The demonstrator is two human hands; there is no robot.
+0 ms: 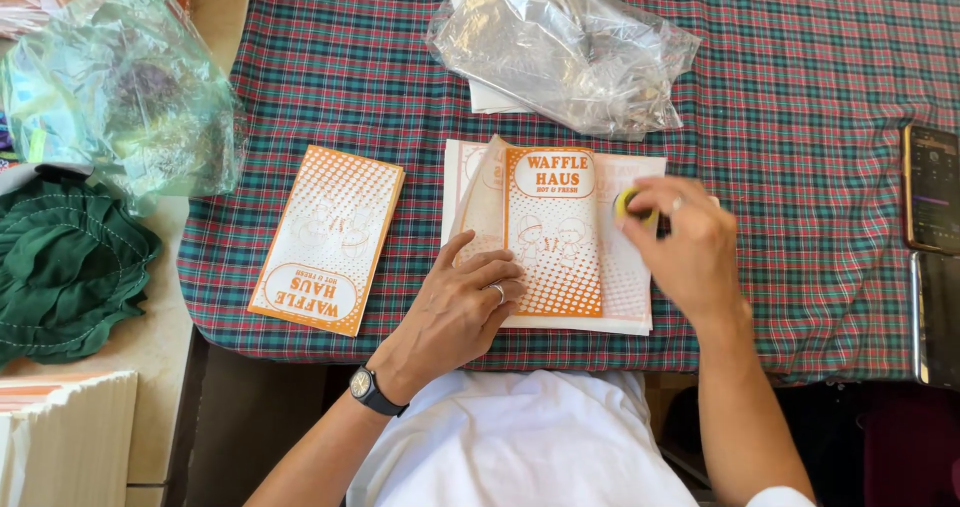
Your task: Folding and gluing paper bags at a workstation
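Left hand [455, 312] flat on paper bag [553, 232]

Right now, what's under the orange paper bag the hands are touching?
Under the orange paper bag lies a stack of white sheets, their edges showing, on the plaid tablecloth. The left hand presses the bag; what is printed on the covered sheets is hidden.

Left hand [455, 312] on orange-printed paper bag [550, 237]

crumpled clear bag [565, 52], green cloth [65, 267], two phones [932, 187] — plaid tablecloth [800, 87]
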